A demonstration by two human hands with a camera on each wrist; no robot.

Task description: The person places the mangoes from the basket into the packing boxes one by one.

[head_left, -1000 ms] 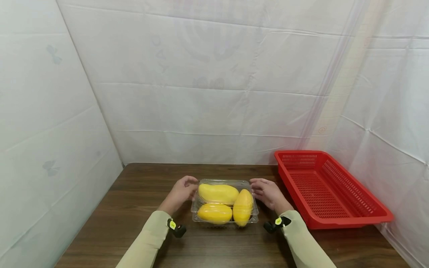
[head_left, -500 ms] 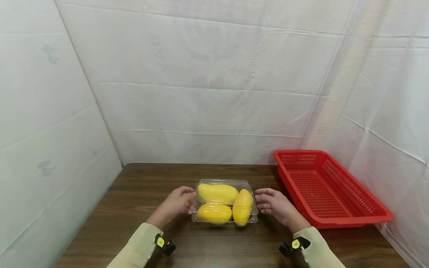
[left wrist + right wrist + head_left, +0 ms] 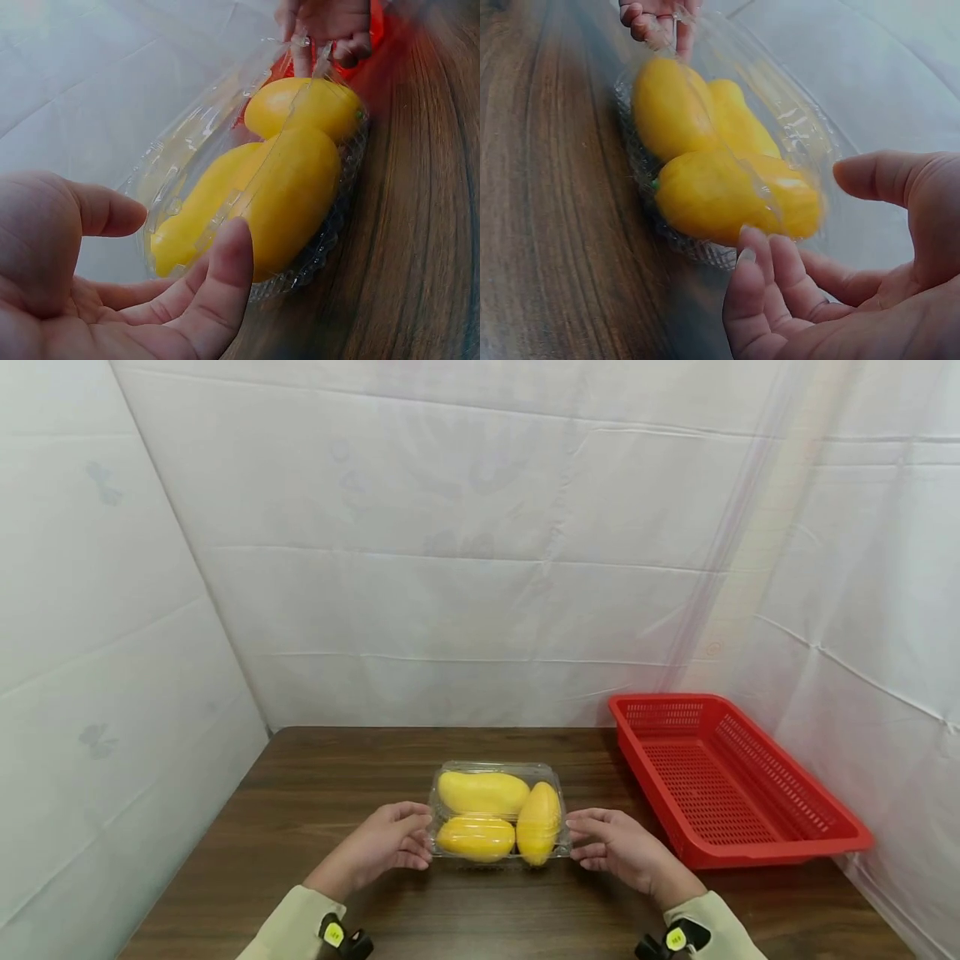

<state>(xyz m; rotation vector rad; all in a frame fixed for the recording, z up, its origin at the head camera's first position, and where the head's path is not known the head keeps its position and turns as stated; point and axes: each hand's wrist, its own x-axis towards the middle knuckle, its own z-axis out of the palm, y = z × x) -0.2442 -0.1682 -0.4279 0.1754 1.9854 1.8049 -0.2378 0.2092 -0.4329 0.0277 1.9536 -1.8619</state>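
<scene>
A clear plastic clamshell box point(image 3: 502, 767) with its lid down stands on the table, holding three yellow mangoes: one along the back point(image 3: 483, 793), a second at front left point(image 3: 476, 839) and another upright at the right point(image 3: 538, 822). My left hand point(image 3: 378, 847) is at the box's left side, fingertips right at its edge. On the opposite side, my right hand point(image 3: 622, 852) has its fingertips at the right edge. Both wrist views show thumb and fingers spread apart beside the box, with no grip around it. The mangoes are seen through the plastic.
A red perforated plastic basket point(image 3: 705, 785) stands on the right of the brown wooden table point(image 3: 337, 760), beyond my right hand. White sheeting point(image 3: 420, 610) rises behind the table and along both sides.
Both hands have slid from the box's rear corners toward its front along the sides, and the forearms have drawn back. The box and mangoes stay nearly in place.
</scene>
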